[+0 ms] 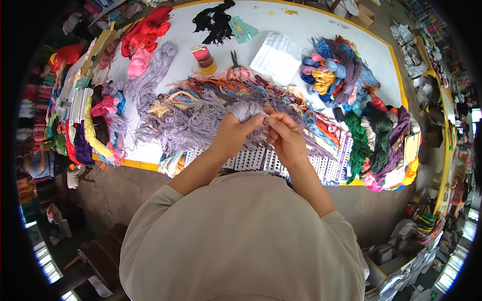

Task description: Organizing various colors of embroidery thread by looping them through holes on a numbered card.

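Observation:
My left hand (235, 134) is closed round a bundle of pale lilac thread (245, 111) above the near side of the table. Close beside it, my right hand (287, 134) pinches at the right end of the bundle, thumb against fingertips; the strand between them is too fine to make out well. Beneath both hands spreads a big heap of loose lilac thread (193, 120), mixed with orange, cream and blue strands. Along the near edge, partly under the heap, lie white cards with rows of holes (251, 159).
Scissors (234, 60) and a red-and-yellow jar (205, 61) stand behind the heap, near a white paper sheet (276, 57). Coloured skeins (334, 70) pile up at the right, green and purple hanks (359, 135) at the near right corner. Red thread (148, 30) and black thread (215, 22) lie farther back.

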Action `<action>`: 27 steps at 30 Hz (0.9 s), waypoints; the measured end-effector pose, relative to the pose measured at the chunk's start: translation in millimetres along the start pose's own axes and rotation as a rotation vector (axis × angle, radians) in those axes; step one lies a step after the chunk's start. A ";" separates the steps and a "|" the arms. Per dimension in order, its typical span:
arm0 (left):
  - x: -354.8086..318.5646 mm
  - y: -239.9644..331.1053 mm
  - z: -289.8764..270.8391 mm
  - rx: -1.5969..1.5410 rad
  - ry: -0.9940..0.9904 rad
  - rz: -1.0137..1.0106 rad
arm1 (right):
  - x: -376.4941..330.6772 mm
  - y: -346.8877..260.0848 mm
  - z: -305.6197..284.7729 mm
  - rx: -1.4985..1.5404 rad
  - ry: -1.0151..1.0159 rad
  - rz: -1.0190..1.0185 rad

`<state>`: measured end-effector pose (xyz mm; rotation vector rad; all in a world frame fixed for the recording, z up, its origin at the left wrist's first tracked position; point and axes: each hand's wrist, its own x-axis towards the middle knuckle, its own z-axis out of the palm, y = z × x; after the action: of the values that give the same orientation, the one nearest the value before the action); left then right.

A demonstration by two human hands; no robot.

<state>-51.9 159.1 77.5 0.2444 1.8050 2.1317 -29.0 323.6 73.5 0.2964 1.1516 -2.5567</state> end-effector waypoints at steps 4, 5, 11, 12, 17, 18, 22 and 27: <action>-2.6 11.0 4.2 -0.238 0.042 0.003 | 2.4 -2.5 -2.4 0.168 -0.032 0.001; -2.9 12.4 5.5 -0.457 0.052 -0.057 | 2.6 -2.3 -2.3 0.135 -0.031 -0.011; -3.2 12.1 12.5 0.027 0.090 0.059 | 3.8 0.0 3.7 -0.140 0.045 -0.034; -3.8 8.1 14.5 0.028 0.090 0.058 | 3.7 0.2 5.6 -0.268 0.079 -0.041; -3.2 5.9 13.9 -0.037 0.168 -0.042 | 3.7 -1.2 6.5 -0.053 0.094 -0.002; -2.5 5.3 7.5 -0.036 0.168 -0.043 | 3.1 -2.9 7.9 0.128 0.103 0.020; -1.0 -6.5 -6.3 0.182 0.030 0.309 | 4.2 -5.0 -2.9 0.200 0.004 0.027; -1.0 1.9 -7.5 0.582 -0.029 0.575 | 1.1 -4.8 6.6 -0.375 0.027 -0.005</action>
<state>-53.8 151.6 78.1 1.0352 2.5267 1.8229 -32.1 321.4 80.8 0.2366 1.6067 -2.2832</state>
